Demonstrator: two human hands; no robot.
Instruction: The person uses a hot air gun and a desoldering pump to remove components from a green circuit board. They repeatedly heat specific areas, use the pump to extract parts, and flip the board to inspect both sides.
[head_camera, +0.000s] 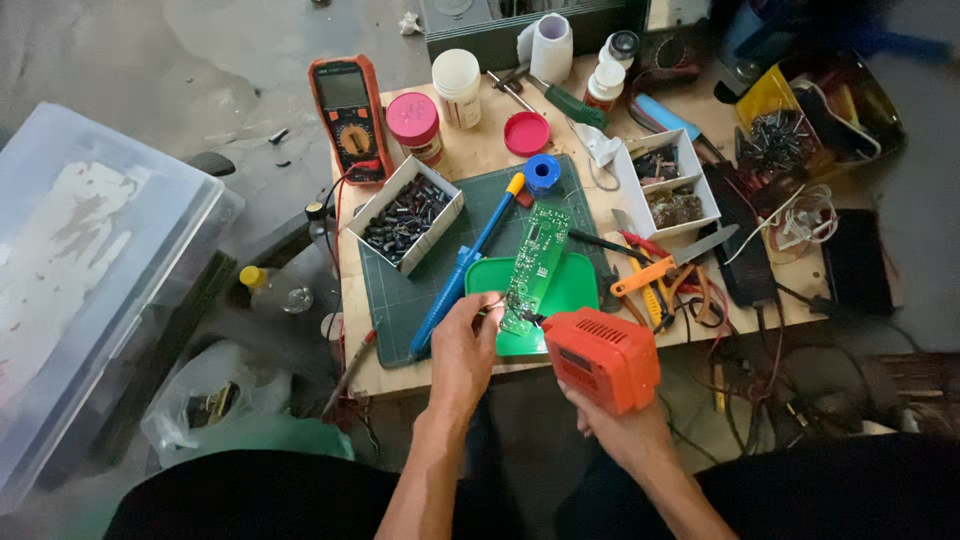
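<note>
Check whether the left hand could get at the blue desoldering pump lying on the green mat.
Probably yes. The left hand sits at the circuit board, right beside the blue desoldering pump, and nothing lies between them. It pinches something small, though.

- The right hand (612, 425) is mostly hidden beneath the boxy orange plastic soldering gun (601, 357); its grip cannot be told.
- The gun's tip, at the near end of the long green circuit board (532, 264), is too small to make out.
- The left hand (463, 352) pinches something thin beside that board; whether it is wire or solder cannot be told.
- The flat green plastic tray (578, 285) lies partly covered by the board.
- Far right of the board, the dark container of small metal parts (835, 105) is blurred.
</note>
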